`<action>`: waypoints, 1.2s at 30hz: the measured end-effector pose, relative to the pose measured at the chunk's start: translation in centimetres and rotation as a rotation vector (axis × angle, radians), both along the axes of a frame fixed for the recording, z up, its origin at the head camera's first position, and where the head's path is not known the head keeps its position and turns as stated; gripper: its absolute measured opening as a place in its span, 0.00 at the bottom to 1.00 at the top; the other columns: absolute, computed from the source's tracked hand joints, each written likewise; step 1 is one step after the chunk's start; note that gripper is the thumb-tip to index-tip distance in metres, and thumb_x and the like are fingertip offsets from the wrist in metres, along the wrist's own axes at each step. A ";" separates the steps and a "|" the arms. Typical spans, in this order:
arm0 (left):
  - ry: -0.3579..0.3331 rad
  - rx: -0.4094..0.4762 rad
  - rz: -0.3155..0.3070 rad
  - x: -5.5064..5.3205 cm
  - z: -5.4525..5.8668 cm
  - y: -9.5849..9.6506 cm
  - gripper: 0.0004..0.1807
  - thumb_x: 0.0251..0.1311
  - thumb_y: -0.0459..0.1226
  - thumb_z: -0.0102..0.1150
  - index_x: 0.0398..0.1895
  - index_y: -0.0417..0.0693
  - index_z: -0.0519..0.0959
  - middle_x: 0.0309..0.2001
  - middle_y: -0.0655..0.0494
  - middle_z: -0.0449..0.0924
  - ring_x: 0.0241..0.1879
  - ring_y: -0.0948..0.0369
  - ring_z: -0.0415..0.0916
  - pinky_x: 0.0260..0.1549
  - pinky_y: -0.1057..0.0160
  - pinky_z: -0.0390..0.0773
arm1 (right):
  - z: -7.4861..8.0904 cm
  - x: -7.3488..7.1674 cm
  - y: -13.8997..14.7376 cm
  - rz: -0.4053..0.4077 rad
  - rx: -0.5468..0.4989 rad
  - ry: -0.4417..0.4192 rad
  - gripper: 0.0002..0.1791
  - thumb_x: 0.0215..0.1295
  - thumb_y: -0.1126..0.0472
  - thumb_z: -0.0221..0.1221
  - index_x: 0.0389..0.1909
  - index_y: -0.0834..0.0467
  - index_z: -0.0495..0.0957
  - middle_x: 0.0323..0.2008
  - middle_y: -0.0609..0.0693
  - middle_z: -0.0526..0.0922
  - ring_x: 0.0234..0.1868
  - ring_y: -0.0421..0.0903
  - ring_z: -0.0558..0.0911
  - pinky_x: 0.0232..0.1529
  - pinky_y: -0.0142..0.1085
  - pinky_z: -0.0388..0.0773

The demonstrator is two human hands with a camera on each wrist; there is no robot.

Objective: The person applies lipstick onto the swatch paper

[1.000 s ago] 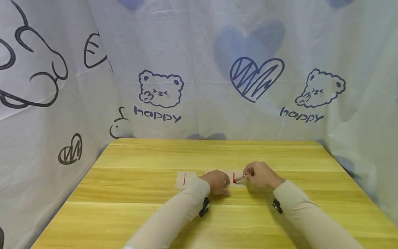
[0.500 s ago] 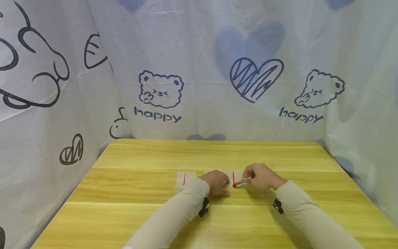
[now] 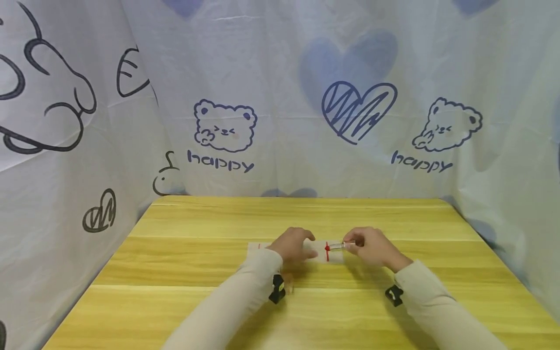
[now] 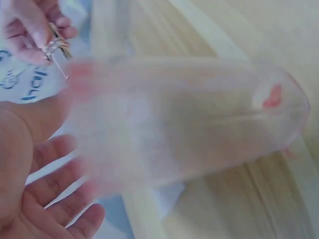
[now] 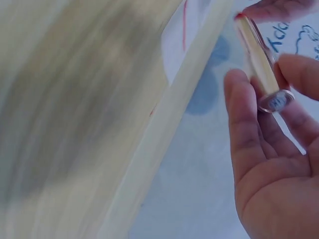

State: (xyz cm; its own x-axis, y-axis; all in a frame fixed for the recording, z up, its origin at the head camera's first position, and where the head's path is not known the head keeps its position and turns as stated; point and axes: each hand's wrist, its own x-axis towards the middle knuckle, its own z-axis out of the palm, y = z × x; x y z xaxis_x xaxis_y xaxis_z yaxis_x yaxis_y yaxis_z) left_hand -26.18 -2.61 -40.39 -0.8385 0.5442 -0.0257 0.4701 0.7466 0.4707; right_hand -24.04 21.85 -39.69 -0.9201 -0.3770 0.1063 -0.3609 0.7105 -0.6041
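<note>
My right hand [image 3: 372, 245] pinches a slim lipstick [image 5: 259, 55] between thumb and fingers. It has a red tip and a shiny round end. In the head view, its tip overlaps the red line on the right white paper [image 3: 336, 257]. My left hand [image 3: 292, 244] is above the papers, thumb and fingers spread apart. A blurred see-through rounded shape [image 4: 209, 119] fills much of the left wrist view, its left end overlapping the fingertips; what it is, I cannot tell. Left of this hand, another white paper [image 3: 253, 253] with a red line is partly covered by it.
The papers lie on a wood-grain table [image 3: 175, 272]. Behind it and along its sides hangs a white curtain [image 3: 280, 97] with blue hearts and bear drawings. A small black camera [image 3: 277, 289] is strapped to each wrist.
The red line grows down to the paper's lower part, then the lipstick tip moves back up to mid-line. My left hand shifts up and left, its fingers parting; a faint pale shape appears beside its wrist.
</note>
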 end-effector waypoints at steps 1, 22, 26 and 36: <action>0.008 0.040 0.005 0.2 0.3 -0.3 0.23 0.64 0.45 0.62 0.59 0.43 0.77 0.58 0.50 0.76 0.61 0.51 0.70 0.59 0.55 0.71 | -0.1 0.2 -0.1 -0.018 -0.022 0.014 0.06 0.67 0.63 0.60 0.42 0.59 0.82 0.33 0.47 0.82 0.30 0.42 0.75 0.30 0.38 0.74; -0.284 0.891 0.272 10.1 1.4 -4.4 0.23 0.63 0.40 0.63 0.55 0.34 0.73 0.47 0.47 0.77 0.43 0.57 0.75 0.43 0.60 0.79 | -0.4 5.9 -6.1 0.091 -0.875 -0.251 0.15 0.76 0.63 0.49 0.44 0.75 0.70 0.34 0.54 0.82 0.32 0.40 0.83 0.36 0.31 0.82; -0.348 0.993 0.300 11.5 0.5 -3.9 0.25 0.62 0.39 0.65 0.56 0.32 0.73 0.48 0.47 0.77 0.44 0.56 0.76 0.43 0.64 0.80 | -0.3 6.9 -7.2 0.192 -1.017 -0.386 0.13 0.77 0.59 0.47 0.42 0.65 0.73 0.35 0.51 0.81 0.32 0.39 0.82 0.35 0.28 0.81; -0.369 1.190 0.383 12.8 -0.5 -2.7 0.20 0.61 0.37 0.66 0.49 0.30 0.76 0.40 0.53 0.79 0.38 0.61 0.77 0.37 0.68 0.78 | -0.7 8.1 -8.9 0.298 -1.113 -0.559 0.16 0.79 0.54 0.42 0.38 0.57 0.76 0.31 0.47 0.81 0.28 0.35 0.81 0.30 0.23 0.78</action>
State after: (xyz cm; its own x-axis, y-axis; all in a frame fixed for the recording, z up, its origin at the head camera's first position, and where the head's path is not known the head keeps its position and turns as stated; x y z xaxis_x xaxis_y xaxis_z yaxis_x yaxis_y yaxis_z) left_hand -13.40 -5.31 -40.85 -0.9916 0.1223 0.0430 0.0233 -0.1586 0.9871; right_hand -15.91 12.92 -40.39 -0.8372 -0.5328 0.1233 0.0763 -0.3371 -0.9384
